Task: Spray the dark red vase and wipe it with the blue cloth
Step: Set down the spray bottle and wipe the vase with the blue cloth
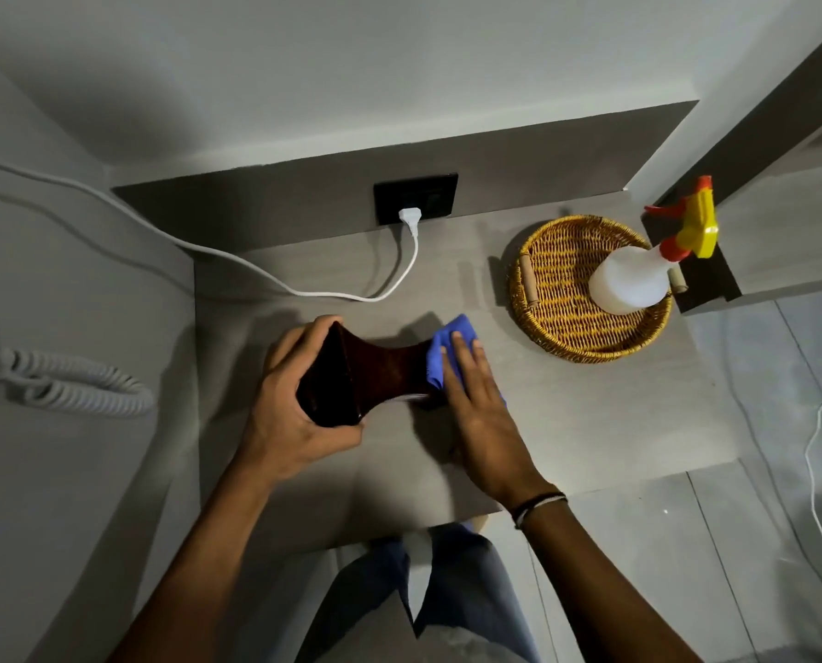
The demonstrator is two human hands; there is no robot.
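The dark red vase [380, 370] lies tilted on its side over the grey table [591, 423], its wide end toward the left. My left hand [289, 399] grips that wide end. My right hand [476, 404] lies flat with fingers together and presses the blue cloth [440, 349] against the vase's right end. Part of the cloth and the vase's right end are hidden under that hand. The spray bottle [634, 279], white with a yellow and red trigger head, stands in the wicker basket [557, 279] at the right, away from both hands.
A white plug [410, 216] sits in a black wall socket [416, 197], and its cable [256, 275] runs left across the table's back. A coiled white cord [65, 385] lies at the left. Another white cable [815, 471] crosses the tiled floor at the right.
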